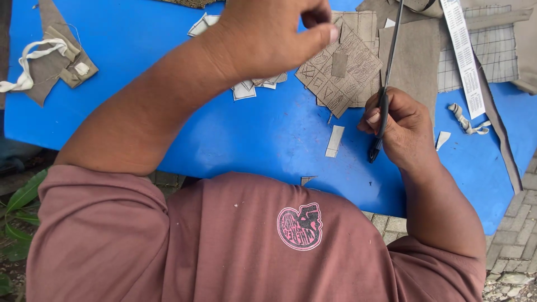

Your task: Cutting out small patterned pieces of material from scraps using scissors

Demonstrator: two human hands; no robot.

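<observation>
blue table (268, 140) | grey paving-stone floor (512, 246) | green leaves (19, 212) | probably daylight

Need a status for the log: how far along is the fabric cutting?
Done: small cut pieces lie on the blue table, plus an offcut strip. In hand: right hand holds scissors; left hand is raised, pinching, what it grips unclear. Left: marked fabric with drawn shapes looks uncut.

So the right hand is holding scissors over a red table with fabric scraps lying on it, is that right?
Not quite: the table is blue, not red. The head view shows the right hand holding scissors over it, with fabric scraps lying on it.
</observation>
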